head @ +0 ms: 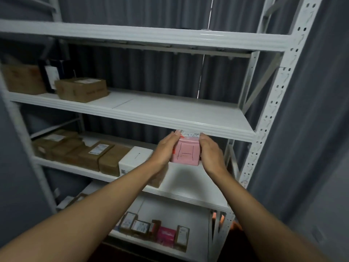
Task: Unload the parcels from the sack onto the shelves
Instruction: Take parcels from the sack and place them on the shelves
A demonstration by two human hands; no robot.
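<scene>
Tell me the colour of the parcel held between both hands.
Pink parcel, black pen marks on its face, white label on top; head view.

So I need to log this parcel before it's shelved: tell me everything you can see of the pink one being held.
The pink parcel is a small boxy package in smooth pink wrap that looks like plastic. Black marker lines are drawn on its facing side, and a white printed label covers its top end; the print is too blurred to read. It is held upright in the air in front of the rack, just under the front edge of the white shelf. The left hand and right hand grip its two sides.
</scene>
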